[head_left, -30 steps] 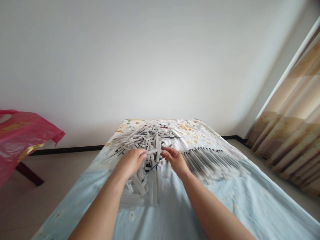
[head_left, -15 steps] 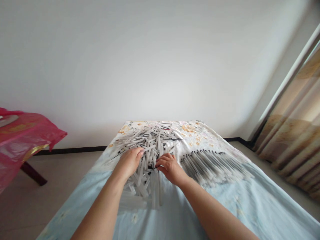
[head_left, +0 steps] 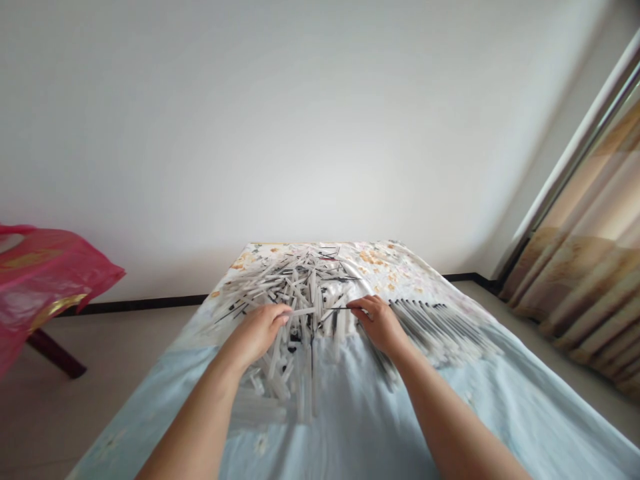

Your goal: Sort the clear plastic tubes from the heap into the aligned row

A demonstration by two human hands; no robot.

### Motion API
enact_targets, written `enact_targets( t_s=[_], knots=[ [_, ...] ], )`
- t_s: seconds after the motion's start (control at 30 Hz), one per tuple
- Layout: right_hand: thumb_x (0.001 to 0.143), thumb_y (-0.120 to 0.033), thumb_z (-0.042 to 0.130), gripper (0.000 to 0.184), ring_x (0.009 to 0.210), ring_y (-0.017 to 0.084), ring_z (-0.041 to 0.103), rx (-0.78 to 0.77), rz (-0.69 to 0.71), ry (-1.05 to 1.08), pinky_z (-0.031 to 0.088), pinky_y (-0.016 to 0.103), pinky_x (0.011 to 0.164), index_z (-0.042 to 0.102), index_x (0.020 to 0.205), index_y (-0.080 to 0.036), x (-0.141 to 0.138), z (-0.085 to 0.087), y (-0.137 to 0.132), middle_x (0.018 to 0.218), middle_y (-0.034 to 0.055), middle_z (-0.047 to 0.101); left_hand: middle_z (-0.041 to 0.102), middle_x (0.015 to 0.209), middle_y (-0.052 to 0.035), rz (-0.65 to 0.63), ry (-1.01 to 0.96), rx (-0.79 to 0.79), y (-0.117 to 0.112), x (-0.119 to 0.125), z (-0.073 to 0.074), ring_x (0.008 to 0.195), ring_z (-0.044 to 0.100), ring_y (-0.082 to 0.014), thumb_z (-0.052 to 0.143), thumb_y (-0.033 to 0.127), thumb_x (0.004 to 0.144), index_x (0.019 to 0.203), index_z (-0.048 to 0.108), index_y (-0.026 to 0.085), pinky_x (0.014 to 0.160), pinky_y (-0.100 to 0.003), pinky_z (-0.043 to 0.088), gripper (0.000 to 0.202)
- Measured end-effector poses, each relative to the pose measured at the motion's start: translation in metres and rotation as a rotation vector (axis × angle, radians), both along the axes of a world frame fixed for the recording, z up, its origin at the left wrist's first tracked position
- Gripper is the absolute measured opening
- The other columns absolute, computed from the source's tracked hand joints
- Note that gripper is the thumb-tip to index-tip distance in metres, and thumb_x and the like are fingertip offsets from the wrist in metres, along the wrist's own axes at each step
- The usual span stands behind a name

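My left hand (head_left: 259, 331) pinches one end of a white translucent tube (head_left: 303, 311), which points to the right. Between the fingers of my right hand (head_left: 382, 324) is a thin black rod (head_left: 341, 308), its free tip pointing left toward the tube's open end. A small gap separates rod and tube. Below and behind both hands spreads a loose pile of white tubes and black rods (head_left: 280, 280), lying crosswise. Just right of my right hand, a row of tubes with dark ends (head_left: 440, 333) lies side by side.
A flowered cloth (head_left: 360, 427), blue in front and white behind, covers the table. At the left is a pink plastic bag (head_left: 55, 267) above a dark wooden leg (head_left: 57, 353). The wall (head_left: 320, 133) stands behind the table, with a curtain (head_left: 590, 280) at the right.
My right hand has moved right and away from me, lifting a black rod from the pile. My left hand has shifted slightly nearer, its tube now level and pointing right.
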State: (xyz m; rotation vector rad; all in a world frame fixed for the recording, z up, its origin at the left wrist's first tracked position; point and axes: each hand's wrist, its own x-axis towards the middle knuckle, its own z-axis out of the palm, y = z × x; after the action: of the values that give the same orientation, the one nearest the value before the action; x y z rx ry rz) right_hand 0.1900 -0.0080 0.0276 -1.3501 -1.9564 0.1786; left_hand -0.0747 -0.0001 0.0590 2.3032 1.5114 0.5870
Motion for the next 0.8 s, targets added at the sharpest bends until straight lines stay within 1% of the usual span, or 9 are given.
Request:
enact_targets(
  t_s=[0.17,0.33,0.47,0.57,0.63,0.67,0.73,0.8],
  knots=[
    [0.081,-0.022,0.048,0.019,0.08,0.017,0.055,-0.024,0.04,0.04,0.04,0.029,0.075,0.064,0.09,-0.023,-0.006,0.001,-0.004,0.082,0.0033,0.062,0.064,0.096,-0.004,-0.032,-0.011,-0.022,-0.002,0.002,0.001,0.09,0.056,-0.0185,0.038,0.032,0.08,0.097,0.061,0.022,0.08,-0.026,0.038,0.03],
    [0.082,-0.025,0.048,0.019,0.079,0.017,0.055,-0.03,0.075,0.022,0.04,0.03,0.075,0.065,0.089,-0.024,-0.011,0.002,-0.005,0.079,0.0032,0.062,0.065,0.092,-0.0028,-0.047,-0.005,-0.052,-0.004,0.006,0.004,0.087,0.057,-0.018,0.039,0.031,0.079,0.095,0.061,0.023,0.079,-0.026,0.039,0.029],
    [0.082,-0.025,0.048,0.019,0.079,0.017,0.055,-0.018,0.094,0.014,0.041,0.03,0.074,0.065,0.09,-0.024,-0.014,0.003,-0.006,0.078,0.0033,0.062,0.065,0.093,-0.0031,-0.044,-0.014,-0.053,-0.005,0.007,0.004,0.088,0.056,-0.0183,0.04,0.031,0.079,0.094,0.062,0.023,0.081,-0.027,0.039,0.028],
    [0.083,-0.024,0.047,0.02,0.082,0.017,0.056,-0.025,0.162,0.052,0.041,0.03,0.077,0.064,0.092,-0.024,-0.019,0.004,-0.009,0.083,0.0039,0.062,0.065,0.094,-0.0024,-0.077,-0.037,-0.104,-0.008,0.011,0.005,0.088,0.056,-0.0177,0.04,0.033,0.079,0.096,0.061,0.023,0.081,-0.026,0.039,0.03],
    [0.082,-0.025,0.047,0.024,0.09,0.017,0.055,-0.047,0.255,0.135,0.041,0.031,0.082,0.059,0.103,-0.024,-0.024,0.005,-0.013,0.095,0.0046,0.061,0.065,0.092,-0.0012,-0.101,-0.053,-0.161,-0.01,0.017,0.005,0.085,0.057,-0.0172,0.039,0.035,0.079,0.099,0.06,0.023,0.079,-0.026,0.04,0.032],
    [0.082,-0.027,0.048,0.029,0.095,0.017,0.054,-0.066,0.31,0.199,0.04,0.032,0.085,0.054,0.11,-0.025,-0.027,0.005,-0.016,0.104,0.0053,0.058,0.066,0.091,-0.0007,-0.108,-0.059,-0.18,-0.012,0.02,0.004,0.084,0.058,-0.0171,0.038,0.035,0.079,0.101,0.059,0.024,0.078,-0.026,0.04,0.032],
    [0.082,-0.033,0.048,0.044,0.107,0.018,0.048,-0.132,0.42,0.354,0.038,0.034,0.09,0.039,0.125,-0.026,-0.034,0.006,-0.021,0.121,0.0071,0.048,0.065,0.093,-0.0002,-0.126,-0.078,-0.176,-0.016,0.028,0.003,0.086,0.058,-0.0173,0.038,0.035,0.079,0.1,0.059,0.024,0.078,-0.025,0.04,0.031],
    [0.083,-0.039,0.045,0.054,0.116,0.02,0.041,-0.228,0.499,0.491,0.037,0.037,0.093,0.027,0.131,-0.027,-0.041,0.007,-0.026,0.131,0.0081,0.039,0.065,0.097,0.0003,-0.183,-0.093,-0.16,-0.019,0.035,0.0,0.089,0.057,-0.0172,0.037,0.032,0.08,0.097,0.06,0.025,0.077,-0.024,0.04,0.03]
  ],
)
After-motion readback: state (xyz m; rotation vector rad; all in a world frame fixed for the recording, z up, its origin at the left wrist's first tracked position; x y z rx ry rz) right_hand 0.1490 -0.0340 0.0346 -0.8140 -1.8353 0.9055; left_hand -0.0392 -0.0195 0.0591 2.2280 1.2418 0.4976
